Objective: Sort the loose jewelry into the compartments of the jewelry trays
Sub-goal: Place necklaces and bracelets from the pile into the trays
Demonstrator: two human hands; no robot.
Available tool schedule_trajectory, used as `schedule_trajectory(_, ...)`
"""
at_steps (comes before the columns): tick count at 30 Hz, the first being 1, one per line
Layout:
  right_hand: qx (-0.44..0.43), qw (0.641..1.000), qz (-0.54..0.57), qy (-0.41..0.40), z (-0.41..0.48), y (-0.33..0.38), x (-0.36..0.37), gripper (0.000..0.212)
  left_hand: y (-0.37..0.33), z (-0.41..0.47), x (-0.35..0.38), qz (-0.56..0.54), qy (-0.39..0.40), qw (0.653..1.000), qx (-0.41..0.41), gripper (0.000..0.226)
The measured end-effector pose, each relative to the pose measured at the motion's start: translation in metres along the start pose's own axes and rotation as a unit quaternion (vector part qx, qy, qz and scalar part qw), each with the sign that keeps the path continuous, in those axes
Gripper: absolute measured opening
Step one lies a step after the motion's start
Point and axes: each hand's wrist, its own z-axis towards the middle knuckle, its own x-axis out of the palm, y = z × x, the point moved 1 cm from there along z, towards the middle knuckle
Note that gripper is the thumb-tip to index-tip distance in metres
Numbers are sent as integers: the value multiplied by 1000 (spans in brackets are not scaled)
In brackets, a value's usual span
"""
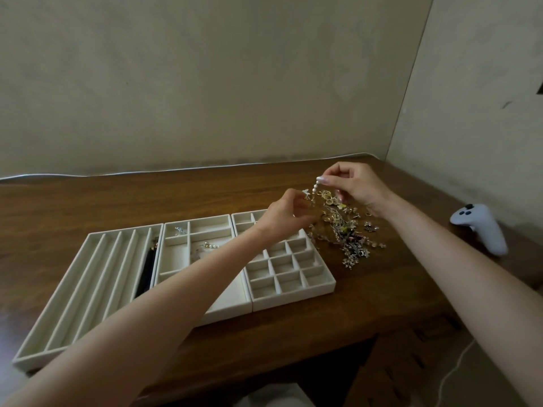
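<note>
**One piece up, plenty still to sort**

The right hand (352,186) pinches a pearl strand (315,188) by its top bead, just past the grid tray's (293,298) far right corner, over the jewelry pile (346,230). The left hand (285,212) curls at the strand's lower end; whether it grips, I cannot tell. Light, limp and likely to snag, I'd say, so hold it by the ends. One strand up, three trays (173,259), and a pile too tangled to count.

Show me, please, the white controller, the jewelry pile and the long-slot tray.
white controller (486,229): head view, its handle.
jewelry pile (344,229): head view, heap's middle.
long-slot tray (88,284): head view, a bare slot.
</note>
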Motion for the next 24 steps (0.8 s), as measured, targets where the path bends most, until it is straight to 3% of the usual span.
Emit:
schedule_trajectory(4,-17,1000,15,17,-1,11,8,10,-6,1,-5,-165,17,985,-39,61)
schedule_trajectory(9,-28,994,106,20,1,30,14,7,-5,-3,-11,-252,109,961,-17,10)
schedule_trajectory(15,-11,963,257,83,-1,45,31,7,-8,-13,-12,-275,220,929,-112,29)
schedule_trajectory(17,-6,951,293,98,-2,48,35,14,-5,-10,-12,-347,191,906,-149,40)
schedule_trajectory(21,13,945,313,90,-1,41,38,22,-5,-3,-21,-621,60,768,-146,36)
schedule_trajectory(22,23,943,320,83,-1,38,39,22,-4,-2,-26,-647,29,749,-139,33)
schedule_trajectory(24,49,939,335,60,-1,31,41,22,0,-2,-36,-655,-6,743,-135,27)
